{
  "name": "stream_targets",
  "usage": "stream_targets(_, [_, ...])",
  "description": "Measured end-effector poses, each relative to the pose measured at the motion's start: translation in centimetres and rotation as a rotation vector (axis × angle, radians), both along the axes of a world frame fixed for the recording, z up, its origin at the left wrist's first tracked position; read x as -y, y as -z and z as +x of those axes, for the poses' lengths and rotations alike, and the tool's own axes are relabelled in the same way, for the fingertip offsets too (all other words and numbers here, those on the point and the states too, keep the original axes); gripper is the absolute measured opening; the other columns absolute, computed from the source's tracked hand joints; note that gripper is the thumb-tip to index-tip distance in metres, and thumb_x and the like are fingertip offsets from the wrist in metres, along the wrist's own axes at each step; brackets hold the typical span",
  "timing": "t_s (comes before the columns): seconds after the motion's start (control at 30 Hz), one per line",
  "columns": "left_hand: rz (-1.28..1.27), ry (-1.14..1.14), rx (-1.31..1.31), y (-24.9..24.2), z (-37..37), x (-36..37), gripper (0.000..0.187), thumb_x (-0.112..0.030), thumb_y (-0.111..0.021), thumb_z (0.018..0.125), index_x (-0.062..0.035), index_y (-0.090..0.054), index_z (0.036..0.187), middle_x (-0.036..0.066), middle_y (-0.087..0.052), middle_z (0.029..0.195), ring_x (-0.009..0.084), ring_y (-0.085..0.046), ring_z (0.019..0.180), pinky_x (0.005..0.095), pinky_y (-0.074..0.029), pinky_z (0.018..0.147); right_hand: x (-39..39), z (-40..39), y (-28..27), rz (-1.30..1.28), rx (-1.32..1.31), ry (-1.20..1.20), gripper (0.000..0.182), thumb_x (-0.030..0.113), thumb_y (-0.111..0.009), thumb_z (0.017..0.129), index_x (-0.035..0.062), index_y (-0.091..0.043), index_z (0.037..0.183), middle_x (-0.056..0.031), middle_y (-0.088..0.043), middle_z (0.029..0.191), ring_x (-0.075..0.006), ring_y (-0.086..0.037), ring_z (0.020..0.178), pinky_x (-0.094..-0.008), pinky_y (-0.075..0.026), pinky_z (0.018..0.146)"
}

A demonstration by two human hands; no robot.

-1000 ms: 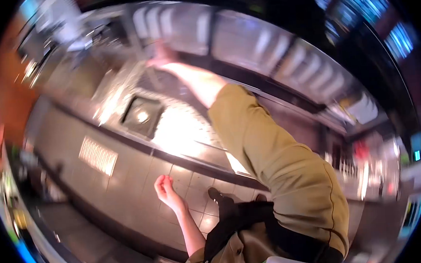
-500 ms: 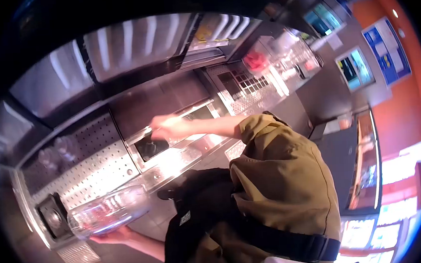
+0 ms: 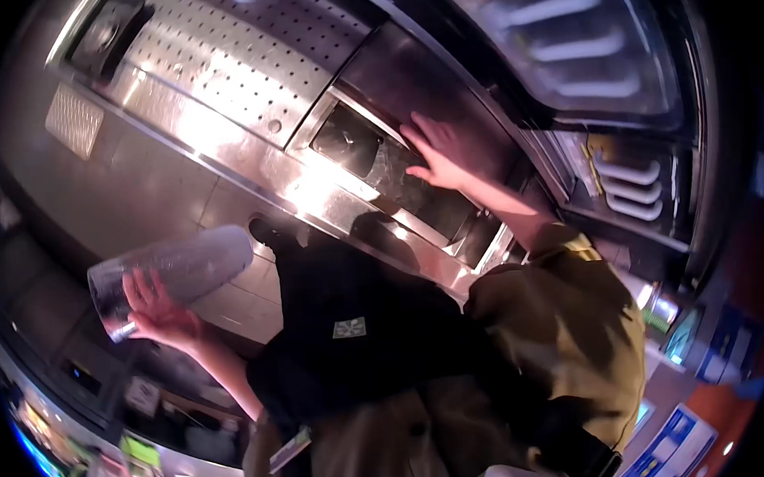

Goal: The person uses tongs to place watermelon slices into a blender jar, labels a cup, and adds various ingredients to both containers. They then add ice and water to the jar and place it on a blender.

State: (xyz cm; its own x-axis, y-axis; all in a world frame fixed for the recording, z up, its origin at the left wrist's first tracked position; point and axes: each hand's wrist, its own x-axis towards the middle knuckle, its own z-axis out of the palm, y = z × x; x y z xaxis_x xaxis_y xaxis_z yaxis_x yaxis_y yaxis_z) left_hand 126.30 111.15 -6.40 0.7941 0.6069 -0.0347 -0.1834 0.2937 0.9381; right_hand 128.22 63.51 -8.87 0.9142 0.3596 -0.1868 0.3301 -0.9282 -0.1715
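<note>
A long clear container (image 3: 187, 268) lies tilted across my left hand (image 3: 159, 315), whose fingers spread against its near end. My right hand (image 3: 436, 152) reaches over the steel counter with its thumb and fingers apart. It is at the edge of a dark steel lid (image 3: 421, 87), beside a rectangular opening; whether it touches the lid I cannot tell. Inside the opening are a black round-edged part (image 3: 347, 142) and a dark, shiny well (image 3: 405, 180).
A perforated steel drain tray (image 3: 240, 59) adjoins the opening, with a black square fixture (image 3: 105, 37) at its far end. Clear-fronted bins (image 3: 571, 43) with white ridges line the upper right. Grey floor tiles (image 3: 156, 191) show below the counter edge.
The view has turned. My left hand and the container have moved away from the drain tray, out over the floor. My right hand's fingers have spread, and more of the opening shows.
</note>
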Motion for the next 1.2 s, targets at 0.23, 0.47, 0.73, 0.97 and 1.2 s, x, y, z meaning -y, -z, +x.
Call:
stream_targets(0.23, [0.362, -0.046, -0.038, -2.3, -1.0, 4.7, 0.092, -0.016, -0.07, 0.069, -0.0185, -0.006, 0.135, 0.018, -0.039, 0.122, 0.0312, -0.043, 0.111, 0.0447, -0.032, 0.095, 3.0, 1.4, 5.8, -0.227, 0.356, 0.231, 0.077, 0.014, -0.067, 0.064, 0.0042, -0.027, 0.129, -0.0223, -0.025, 0.132, -0.0381, -0.035, 0.114, -0.0447, -0.029, 0.095])
stream_targets(0.47, [0.769, 0.225, -0.135, -0.4, -1.0, 9.8, 0.11, -0.024, -0.08, 0.057, -0.0094, -0.004, 0.135, 0.017, -0.038, 0.121, 0.03, -0.039, 0.114, 0.043, -0.029, 0.097, -9.3, 6.6, 13.0, -0.077, 0.046, 0.529, 0.075, 0.031, -0.069, 0.066, 0.0027, -0.033, 0.126, -0.0289, -0.035, 0.123, -0.0373, -0.044, 0.108, -0.0439, -0.039, 0.086])
stream_targets(0.73, [1.309, 0.301, -0.171, -1.2, 3.2, 9.1, 0.104, -0.017, -0.081, 0.049, -0.0038, -0.018, 0.131, 0.019, -0.041, 0.121, 0.0337, -0.044, 0.108, 0.0415, -0.039, 0.089, -1.8, 4.9, 5.2, -0.036, -0.208, 0.706, 0.031, 0.027, -0.051, 0.075, -0.0012, -0.06, 0.085, -0.023, -0.06, 0.075, -0.0354, -0.06, 0.074, -0.0417, -0.048, 0.065])
stream_targets(0.97, [1.55, 0.437, -0.07, -3.3, 7.5, 9.2, 0.09, -0.014, -0.078, 0.043, -0.0052, -0.037, 0.123, 0.02, -0.044, 0.117, 0.0381, -0.047, 0.102, 0.0447, -0.039, 0.087, 6.8, 8.9, 25.9, -0.546, -0.123, 0.491, 0.02, 0.019, -0.05, 0.075, 0.0023, -0.061, 0.079, -0.0159, -0.063, 0.075, -0.0314, -0.062, 0.072, -0.0409, -0.049, 0.064])
stream_targets(1.2, [1.803, 0.692, 0.088, -5.4, 12.0, 13.1, 0.091, -0.013, -0.074, 0.048, -0.0255, -0.034, 0.129, 0.017, -0.044, 0.115, 0.0344, -0.045, 0.104, 0.0439, -0.037, 0.09, 3.7, 7.4, 22.7, 0.027, -0.067, 0.641, 0.014, 0.009, -0.047, 0.075, 0.0029, -0.06, 0.075, -0.0132, -0.062, 0.074, -0.021, -0.061, 0.07, -0.0306, -0.049, 0.062])
